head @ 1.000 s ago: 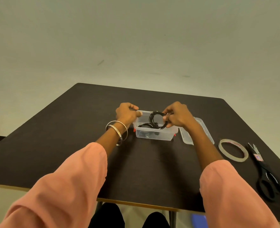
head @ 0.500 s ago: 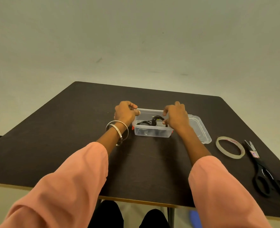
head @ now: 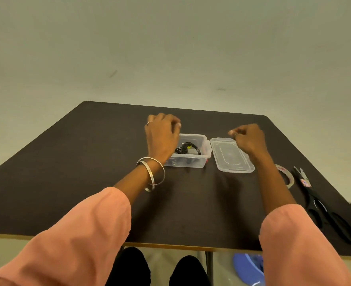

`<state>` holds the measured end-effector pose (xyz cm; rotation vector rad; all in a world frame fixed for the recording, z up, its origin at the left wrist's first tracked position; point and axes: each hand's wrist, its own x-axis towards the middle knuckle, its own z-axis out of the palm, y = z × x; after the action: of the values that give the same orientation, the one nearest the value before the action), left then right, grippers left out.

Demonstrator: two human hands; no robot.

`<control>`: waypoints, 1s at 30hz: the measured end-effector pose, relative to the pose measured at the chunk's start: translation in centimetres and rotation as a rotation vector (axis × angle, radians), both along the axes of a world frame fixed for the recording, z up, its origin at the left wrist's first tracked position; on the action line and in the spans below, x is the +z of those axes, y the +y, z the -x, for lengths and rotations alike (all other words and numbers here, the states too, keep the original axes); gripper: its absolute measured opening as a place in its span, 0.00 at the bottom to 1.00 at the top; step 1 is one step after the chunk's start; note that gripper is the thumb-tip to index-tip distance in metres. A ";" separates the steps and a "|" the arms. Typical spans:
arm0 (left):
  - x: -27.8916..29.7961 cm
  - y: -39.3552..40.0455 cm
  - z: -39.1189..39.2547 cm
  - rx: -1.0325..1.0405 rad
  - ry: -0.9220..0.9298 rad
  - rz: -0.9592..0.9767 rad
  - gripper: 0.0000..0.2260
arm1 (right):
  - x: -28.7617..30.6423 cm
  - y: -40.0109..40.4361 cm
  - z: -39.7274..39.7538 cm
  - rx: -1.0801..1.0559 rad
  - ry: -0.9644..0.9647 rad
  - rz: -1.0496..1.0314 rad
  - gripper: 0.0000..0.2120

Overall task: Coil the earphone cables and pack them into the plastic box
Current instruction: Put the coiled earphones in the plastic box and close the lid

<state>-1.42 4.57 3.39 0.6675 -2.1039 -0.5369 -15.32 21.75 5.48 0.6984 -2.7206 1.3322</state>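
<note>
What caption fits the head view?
Black earphone cables lie in the open plastic box, lid beside it, both hands above the table.

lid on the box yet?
No, the lid lies flat on the table just right of the open plastic box, with the coiled earphone cables visible inside.

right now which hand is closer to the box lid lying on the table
Right. The right hand hovers over the far right corner of the lid, fingers curled. The left hand is on the other side of the plastic box, at its left end.
</note>
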 end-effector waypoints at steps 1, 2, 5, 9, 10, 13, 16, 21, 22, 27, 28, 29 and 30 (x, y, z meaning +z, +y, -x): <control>0.4 1.2 0.1 -0.093 0.044 0.015 0.07 | 0.0 1.0 0.1 -0.025 -0.001 0.007 0.07; 0.6 2.7 0.3 -0.202 0.071 0.014 0.07 | -0.1 1.9 0.1 -0.046 0.001 -0.003 0.06; 0.5 7.2 1.3 -0.461 -0.003 -0.001 0.07 | -1.1 3.6 0.5 -0.078 -0.015 -0.091 0.05; -1.6 11.2 2.9 -0.481 -0.245 -0.066 0.12 | -2.6 4.7 0.4 -0.084 0.047 -0.261 0.10; -2.0 11.8 3.1 -0.455 -0.333 -0.093 0.13 | -2.9 4.9 0.4 -0.077 0.073 -0.325 0.13; -2.5 12.7 3.0 -0.394 -0.537 -0.096 0.12 | -3.6 5.3 0.1 -0.040 0.144 -0.573 0.17; -3.0 13.0 3.2 -0.401 -0.588 -0.174 0.13 | -3.8 5.4 -0.3 -0.003 0.100 -0.662 0.16; -2.5 12.8 2.9 -0.460 -0.428 -0.515 0.20 | -3.6 5.7 0.0 -0.082 0.059 -0.387 0.16; -2.2 12.8 2.8 -0.481 -0.387 -0.576 0.22 | -3.5 5.8 0.3 -0.106 0.055 -0.267 0.16; -0.6 12.3 2.5 -0.586 -0.216 -0.817 0.21 | -1.0 6.3 0.2 -0.236 -0.180 0.440 0.21; -0.2 12.0 2.5 -0.608 -0.187 -0.852 0.19 | -0.3 6.4 0.0 -0.247 -0.191 0.508 0.22; 0.5 11.7 2.4 -0.629 -0.167 -0.877 0.18 | 0.2 6.4 -0.1 -0.242 -0.189 0.565 0.24; 1.2 11.3 2.3 -0.650 -0.154 -0.893 0.17 | 0.8 6.4 -0.4 -0.225 -0.180 0.621 0.25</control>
<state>-3.77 15.82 4.55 0.4721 -2.1511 -1.8969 -14.88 28.11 6.32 0.2197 -2.1876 2.0910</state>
